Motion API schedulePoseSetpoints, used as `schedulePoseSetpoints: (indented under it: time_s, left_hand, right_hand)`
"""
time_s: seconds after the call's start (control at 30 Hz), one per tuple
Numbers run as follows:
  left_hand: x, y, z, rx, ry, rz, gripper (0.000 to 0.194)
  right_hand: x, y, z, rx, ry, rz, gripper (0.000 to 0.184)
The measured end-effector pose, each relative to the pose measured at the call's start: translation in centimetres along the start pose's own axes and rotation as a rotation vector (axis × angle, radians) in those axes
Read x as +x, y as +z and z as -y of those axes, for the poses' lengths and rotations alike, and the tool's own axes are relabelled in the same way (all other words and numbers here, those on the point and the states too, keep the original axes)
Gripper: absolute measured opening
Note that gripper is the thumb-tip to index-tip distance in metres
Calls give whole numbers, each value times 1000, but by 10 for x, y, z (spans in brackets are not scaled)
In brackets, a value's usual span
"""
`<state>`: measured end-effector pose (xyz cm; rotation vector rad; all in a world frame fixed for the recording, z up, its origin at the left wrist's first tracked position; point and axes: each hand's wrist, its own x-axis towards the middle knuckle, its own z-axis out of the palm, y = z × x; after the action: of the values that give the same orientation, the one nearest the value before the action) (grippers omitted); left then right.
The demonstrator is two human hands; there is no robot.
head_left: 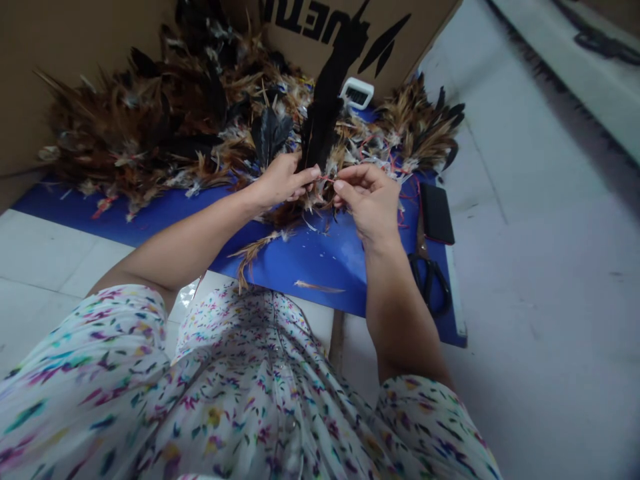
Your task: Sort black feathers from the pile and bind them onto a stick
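Observation:
My left hand is closed around the base of a bunch of long black feathers that stands upright above the blue mat. My right hand is just beside it, fingers pinched on a thin red thread at the bunch's base. Both hands hover over the mat, in front of a big heap of brown and black feathers.
Black scissors and a black flat case lie on the mat's right side. A white small device sits by the cardboard box at the back. Bundles of brown feathers lie at right. Tiled floor surrounds the mat.

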<state>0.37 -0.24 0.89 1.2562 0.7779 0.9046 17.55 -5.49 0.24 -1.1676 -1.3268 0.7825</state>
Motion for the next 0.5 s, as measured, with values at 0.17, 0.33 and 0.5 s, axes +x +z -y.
schedulePoseSetpoints:
  time_s: [0.17,0.33,0.5]
  left_hand:
    - [2,-2,-1,-91,-26,-24,26]
    - [2,-4,-7,-80,-21,-29,23]
    - [2,-3,-7,-42,-2,-9,23]
  right_hand:
    - [1,-2,1,-25,-12,-5,23]
    - [5,-9,-1,-33,-33,-56,16]
    - [6,-12,-2,-58,-75,-72,22]
